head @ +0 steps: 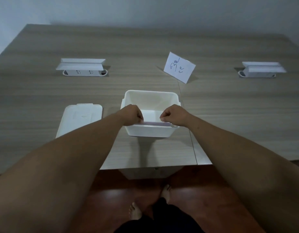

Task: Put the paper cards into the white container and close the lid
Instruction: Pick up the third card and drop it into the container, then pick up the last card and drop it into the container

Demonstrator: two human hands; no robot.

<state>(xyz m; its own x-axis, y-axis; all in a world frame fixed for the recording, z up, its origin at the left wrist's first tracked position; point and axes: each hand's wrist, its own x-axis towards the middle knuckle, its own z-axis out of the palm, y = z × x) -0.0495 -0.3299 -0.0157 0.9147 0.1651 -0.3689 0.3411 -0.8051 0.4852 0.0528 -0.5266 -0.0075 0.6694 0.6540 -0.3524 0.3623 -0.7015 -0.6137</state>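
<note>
Both hands are reaching over the near wall of the white container, which is sitting on the worktop straight ahead of the person. Left hand is pinching the left end of the card stack; right hand is pinching the right end. Fingers on both are curled tight onto the stack, none spread.

The cards are standing on edge, just inside the near wall and roughly level with the rim, their top edges showing as a thin pale band with a purplish tint. The long axis of the stack is running left to right, parallel to the near wall, so each hand is taking one end and neither is nearer than the other. Whether the stack's lower edge is touching the container floor cannot be told; the wall is hiding it.

The lid is lying flat on the worktop just left of the container, apart from it, partly under the left forearm. Judging by that, the left hand is the closer one for fetching it once the cards are let go.

A lone card with handwriting is propped upright beyond the container, to the right, well apart from both hands
</note>
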